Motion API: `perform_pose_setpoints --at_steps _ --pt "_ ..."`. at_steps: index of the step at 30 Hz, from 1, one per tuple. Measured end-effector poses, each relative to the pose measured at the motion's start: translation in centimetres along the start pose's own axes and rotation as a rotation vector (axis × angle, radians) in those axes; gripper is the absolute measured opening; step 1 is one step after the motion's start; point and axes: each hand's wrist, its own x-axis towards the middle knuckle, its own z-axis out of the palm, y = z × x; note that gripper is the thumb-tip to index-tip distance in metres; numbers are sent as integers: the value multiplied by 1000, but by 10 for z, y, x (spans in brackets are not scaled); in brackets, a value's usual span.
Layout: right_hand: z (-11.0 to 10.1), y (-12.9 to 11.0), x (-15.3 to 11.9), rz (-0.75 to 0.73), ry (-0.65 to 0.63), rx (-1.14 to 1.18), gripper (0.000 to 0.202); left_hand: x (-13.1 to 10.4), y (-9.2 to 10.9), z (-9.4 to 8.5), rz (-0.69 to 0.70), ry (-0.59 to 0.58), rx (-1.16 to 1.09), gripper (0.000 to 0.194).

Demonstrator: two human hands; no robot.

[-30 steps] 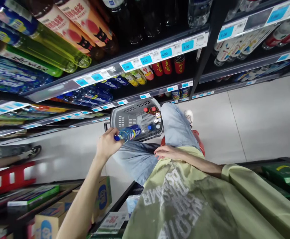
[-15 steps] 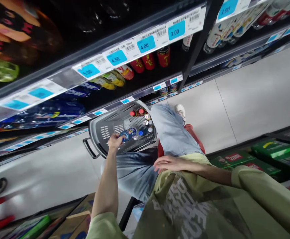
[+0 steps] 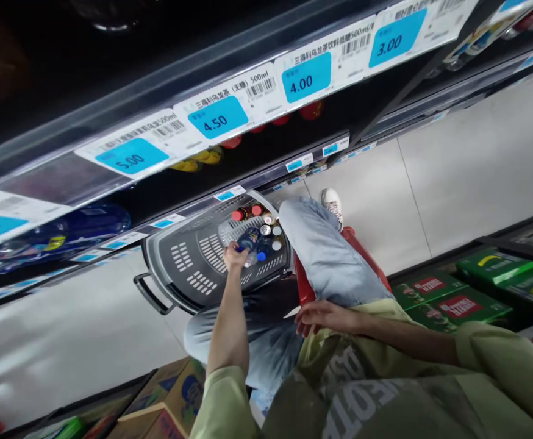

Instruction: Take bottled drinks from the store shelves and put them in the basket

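My left hand [image 3: 236, 256] is closed around the blue-capped end of a dark blue bottle [image 3: 250, 237], inside a grey shopping basket [image 3: 182, 259]. The bottle leans at the basket's right part, among several upright bottles with red, white and blue caps; which of them it touches is unclear. Resting on my lap by the right thigh, my right hand [image 3: 324, 317] holds nothing, its fingers loosely extended.
Shelves with price labels [image 3: 216, 122] rise just beyond the basket. The basket's black handle [image 3: 150, 292] sticks out left. A red object [image 3: 304, 283] lies beneath my legs. Green boxes [image 3: 463, 305] stand right, cardboard boxes [image 3: 170, 390] lower left.
My left hand has moved right with the bottle, bringing it close among the other bottles. The camera view has shifted, and the shelf labels look larger. My right hand stays on my lap.
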Motion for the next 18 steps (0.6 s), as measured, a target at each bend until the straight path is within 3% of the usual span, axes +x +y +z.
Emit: perform_pose_setpoints --at_steps 7,14,18 --pt "-1 3 5 11 10 25 70 15 4 11 1 28 -12 26" --pt "0 -1 8 35 23 40 68 15 7 12 112 -28 -32 26" --pt "0 -6 6 44 28 22 55 17 7 12 165 -52 -25 32"
